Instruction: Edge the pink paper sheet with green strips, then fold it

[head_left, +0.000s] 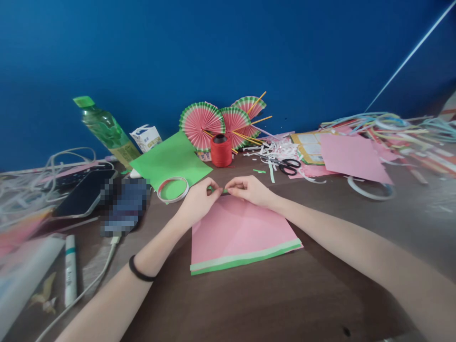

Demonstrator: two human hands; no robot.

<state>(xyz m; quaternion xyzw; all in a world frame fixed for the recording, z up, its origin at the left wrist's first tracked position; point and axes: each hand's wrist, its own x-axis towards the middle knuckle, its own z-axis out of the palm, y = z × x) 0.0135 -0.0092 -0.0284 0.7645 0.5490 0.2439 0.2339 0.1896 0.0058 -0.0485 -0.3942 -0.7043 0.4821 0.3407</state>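
A pink paper sheet [242,225] lies on the table in front of me, with a pale strip and a green strip along its near edge. At its far edge my left hand [202,197] and my right hand [251,191] pinch a bit of green edge between thumbs and fingers, the fingertips close together. Much of that far edge is hidden behind the hands. Just left of my left hand, a roll of tape [173,190] rests on a green paper sheet [169,161].
Behind the hands stand a red thread spool [221,153] and pleated watermelon fans [202,124]. Black scissors [289,166] lie near paper scraps, with pink paper [352,156] farther right. A green bottle [107,130], phone [85,192] and marker [71,270] are left.
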